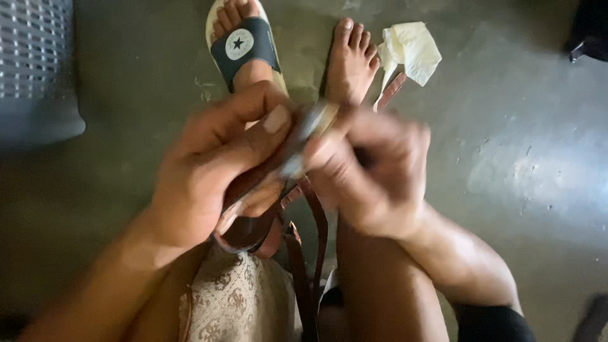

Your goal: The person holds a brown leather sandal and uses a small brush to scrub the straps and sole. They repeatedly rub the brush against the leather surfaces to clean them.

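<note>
My left hand (pixel 218 161) grips a brown strappy sandal (pixel 266 215) by its sole, thumb on top. My right hand (pixel 370 174) is closed and blurred with motion, pinching something small against the sandal's front end (pixel 313 126); what it holds I cannot make out. Brown straps (pixel 316 234) hang down between my knees. Below the hands my lap shows a beige patterned cloth (pixel 237 297).
My left foot wears a cream slide with a dark strap and round star badge (pixel 240 44). My right foot (pixel 351 60) is bare on the grey concrete floor. A crumpled pale cloth (pixel 411 50) lies beside it. A grey plastic basket (pixel 35 69) stands at top left.
</note>
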